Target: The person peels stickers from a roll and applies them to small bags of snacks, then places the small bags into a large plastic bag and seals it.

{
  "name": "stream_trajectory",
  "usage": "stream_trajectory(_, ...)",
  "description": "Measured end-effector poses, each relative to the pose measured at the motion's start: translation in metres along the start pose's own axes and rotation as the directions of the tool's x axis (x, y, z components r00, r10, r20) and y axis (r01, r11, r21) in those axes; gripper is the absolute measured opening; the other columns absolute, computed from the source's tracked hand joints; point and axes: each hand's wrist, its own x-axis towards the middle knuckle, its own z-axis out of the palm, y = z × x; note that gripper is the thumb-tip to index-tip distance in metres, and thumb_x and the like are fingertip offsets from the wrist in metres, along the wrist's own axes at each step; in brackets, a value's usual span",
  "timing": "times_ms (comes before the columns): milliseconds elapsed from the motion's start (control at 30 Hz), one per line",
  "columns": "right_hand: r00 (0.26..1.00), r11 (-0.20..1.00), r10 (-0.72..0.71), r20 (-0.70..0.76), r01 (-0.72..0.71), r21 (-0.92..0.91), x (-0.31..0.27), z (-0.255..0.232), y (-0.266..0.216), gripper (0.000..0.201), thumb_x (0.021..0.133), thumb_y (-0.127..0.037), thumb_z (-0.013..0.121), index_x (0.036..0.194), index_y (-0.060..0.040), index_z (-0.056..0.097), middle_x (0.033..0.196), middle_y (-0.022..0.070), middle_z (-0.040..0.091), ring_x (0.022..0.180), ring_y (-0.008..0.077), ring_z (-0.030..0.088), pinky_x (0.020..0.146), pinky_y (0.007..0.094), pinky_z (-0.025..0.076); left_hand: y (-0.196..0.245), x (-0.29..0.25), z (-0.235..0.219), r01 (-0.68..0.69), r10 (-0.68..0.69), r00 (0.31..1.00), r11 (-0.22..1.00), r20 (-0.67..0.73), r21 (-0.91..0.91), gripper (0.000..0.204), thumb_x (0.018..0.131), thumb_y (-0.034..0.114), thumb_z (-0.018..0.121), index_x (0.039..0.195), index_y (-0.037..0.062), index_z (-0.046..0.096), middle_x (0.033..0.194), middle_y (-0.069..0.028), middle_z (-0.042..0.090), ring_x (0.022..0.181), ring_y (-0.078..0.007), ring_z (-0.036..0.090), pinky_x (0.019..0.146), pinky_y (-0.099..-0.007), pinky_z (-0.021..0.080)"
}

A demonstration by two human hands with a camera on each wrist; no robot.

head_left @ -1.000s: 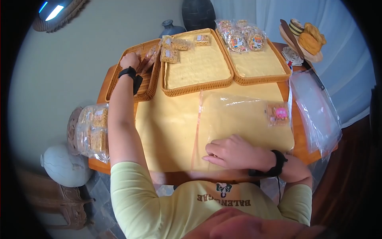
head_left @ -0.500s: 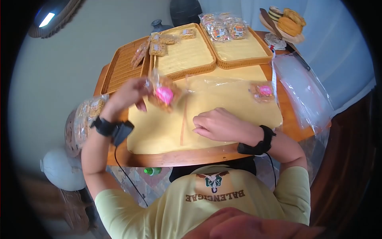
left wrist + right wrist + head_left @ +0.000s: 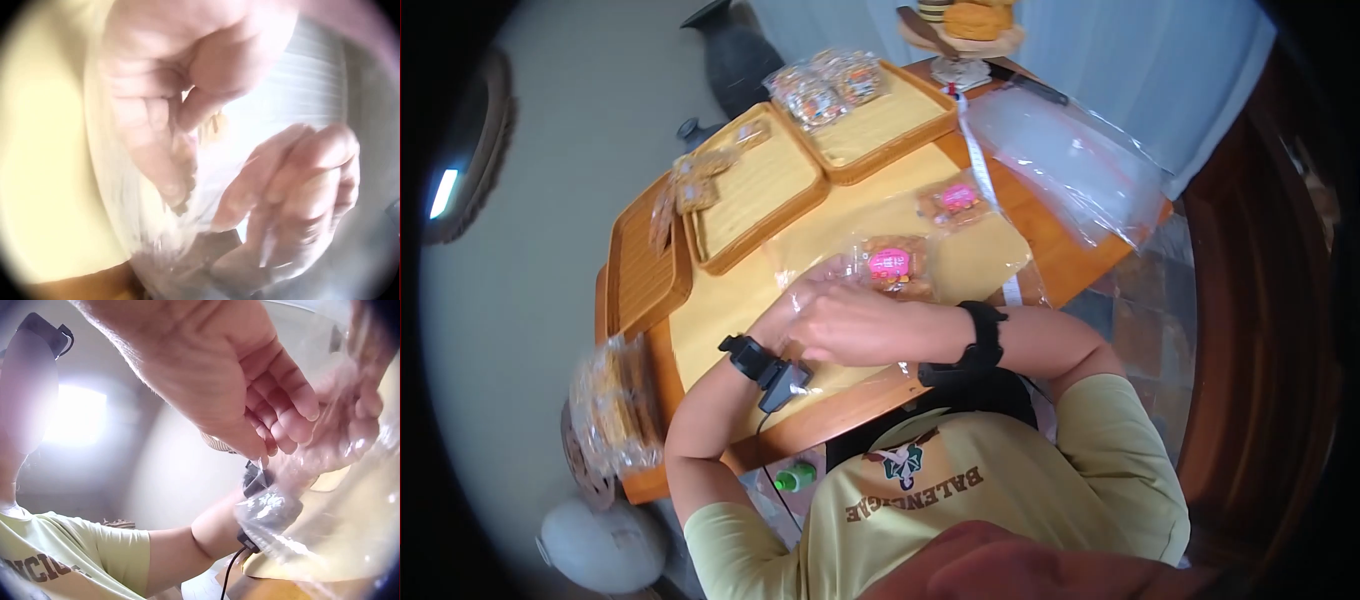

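Observation:
In the head view my left hand (image 3: 825,275) grips the near side of a snack packet (image 3: 892,265) with a pink label, partly covered by my right hand. Clear film of a large bag (image 3: 272,509) spreads around the left hand and packet. My right hand (image 3: 855,325) crosses over the left wrist; in the right wrist view its thumb and fingertips pinch the film's edge. The left wrist view, washed out, has the left thumb bent against the fingers with something brownish between them. A second pink-label packet (image 3: 953,201) lies beyond the first.
Three wicker trays stand along the back: one (image 3: 640,265) with a few packets, one (image 3: 765,200) with several, one (image 3: 890,125) with round packets. Clear bags (image 3: 1070,165), a knife (image 3: 1028,83) and a measuring tape (image 3: 980,165) lie right. Bagged snacks (image 3: 615,405) stand left.
My left hand has left the left tray, bringing a pink-label packet rightward to the large bag. The right hand has moved left and now pinches the film. The head view has turned.

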Motion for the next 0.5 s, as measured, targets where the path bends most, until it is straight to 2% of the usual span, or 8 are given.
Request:
stream_trajectory(33, 0.999, 1.000, -0.010, 0.049, 0.010, 0.001, 0.002, -0.004, -0.001, 0.012, 0.069, -0.011, 0.060, 0.072, 0.0005, 0.059, 0.064, 0.0159, 0.058, 0.061, 0.0323, 0.058, 0.060, 0.0391, 0.046, -0.005, 0.011, 0.001, 0.006, -0.004, 0.999, 0.999, 0.046, -0.032, 0.028, 0.087, 0.009, 0.047, 0.115, 0.0017, 0.044, 0.105, -0.0071, 0.056, 0.094, -0.0151, 0.056, 0.083, -0.0288, 0.046)
stream_trajectory(100, 1.000, 1.000, -0.011, 0.007, 0.011, 0.020, 0.001, 0.006, 0.006, 0.013, 0.067, -0.011, 0.060, 0.067, 0.0020, 0.058, 0.065, 0.0175, 0.059, 0.060, 0.0319, 0.058, 0.060, 0.0388, 0.046, -0.005, 0.031, 0.010, 0.014, -0.008, 0.995, 0.998, 0.104, -0.058, 0.029, 0.088, 0.009, 0.047, 0.115, 0.0020, 0.044, 0.107, -0.0067, 0.056, 0.094, -0.0154, 0.056, 0.083, -0.0294, 0.046)
stream_trajectory(167, 0.999, 0.999, -0.029, -0.032, 0.028, -0.018, -0.001, 0.014, 0.010, 0.011, 0.068, -0.011, 0.059, 0.065, -0.0003, 0.057, 0.062, 0.0159, 0.057, 0.059, 0.0305, 0.058, 0.059, 0.0379, 0.046, -0.008, 0.045, 0.019, -0.081, 0.106, 0.953, 0.992, 0.283, -0.099, 0.030, 0.088, 0.010, 0.047, 0.117, 0.0036, 0.043, 0.109, -0.0054, 0.054, 0.090, -0.0135, 0.056, 0.080, -0.0282, 0.047)
stream_trajectory(200, 0.999, 1.000, -0.020, -0.032, 0.019, -0.019, -0.003, 0.014, 0.009, 0.011, 0.068, -0.011, 0.059, 0.065, -0.0003, 0.057, 0.062, 0.0159, 0.057, 0.059, 0.0305, 0.058, 0.059, 0.0379, 0.046, -0.002, 0.044, 0.028, -0.075, 0.102, 0.952, 0.992, 0.290, -0.102, 0.030, 0.088, 0.010, 0.047, 0.117, 0.0036, 0.043, 0.109, -0.0054, 0.054, 0.090, -0.0135, 0.056, 0.080, -0.0282, 0.047)
stream_trajectory(267, 0.997, 0.984, 0.024, -0.068, -0.035, -0.177, -0.008, 0.012, 0.003, 0.012, 0.071, -0.015, 0.059, 0.073, -0.0042, 0.057, 0.056, 0.0123, 0.054, 0.055, 0.0269, 0.058, 0.052, 0.0359, 0.045, 0.010, 0.037, 0.042, 0.065, -0.061, 0.994, 0.997, 0.092, -0.045, 0.034, 0.087, 0.012, 0.049, 0.120, 0.0045, 0.041, 0.110, -0.0051, 0.053, 0.087, -0.0110, 0.056, 0.075, -0.0269, 0.048)
stream_trajectory(367, 0.997, 0.969, 0.021, -0.080, -0.040, -0.244, -0.034, -0.015, -0.014, 0.021, 0.074, -0.023, 0.059, 0.084, -0.0059, 0.054, 0.054, 0.0084, 0.052, 0.049, 0.0226, 0.056, 0.044, 0.0315, 0.041, 0.015, 0.037, 0.012, 0.026, -0.038, 0.992, 0.994, 0.123, 0.105, 0.036, 0.087, 0.014, 0.051, 0.119, 0.0039, 0.040, 0.107, -0.0069, 0.054, 0.081, -0.0128, 0.059, 0.067, -0.0266, 0.050)
stream_trajectory(433, 0.999, 0.955, 0.035, -0.037, -0.044, -0.293, -0.044, -0.024, -0.018, 0.029, 0.075, -0.029, 0.060, 0.091, -0.0066, 0.051, 0.054, 0.0063, 0.052, 0.043, 0.0194, 0.053, 0.038, 0.0287, 0.036, 0.021, 0.028, 0.001, 0.000, -0.014, 0.988, 0.996, 0.152, 0.093, 0.039, 0.086, 0.016, 0.052, 0.121, 0.0037, 0.038, 0.104, -0.0096, 0.055, 0.073, -0.0166, 0.061, 0.060, -0.0274, 0.051)
stream_trajectory(500, 0.975, 0.898, 0.213, 0.068, -0.168, -0.406, -0.049, -0.016, -0.019, 0.031, 0.075, -0.031, 0.059, 0.090, -0.0062, 0.050, 0.053, 0.0063, 0.052, 0.041, 0.0181, 0.053, 0.036, 0.0280, 0.034, 0.025, 0.018, -0.003, -0.014, -0.001, 0.994, 0.991, 0.113, 0.135, 0.041, 0.086, 0.017, 0.052, 0.122, 0.0035, 0.035, 0.102, -0.0111, 0.056, 0.067, -0.0193, 0.062, 0.054, -0.0264, 0.051)
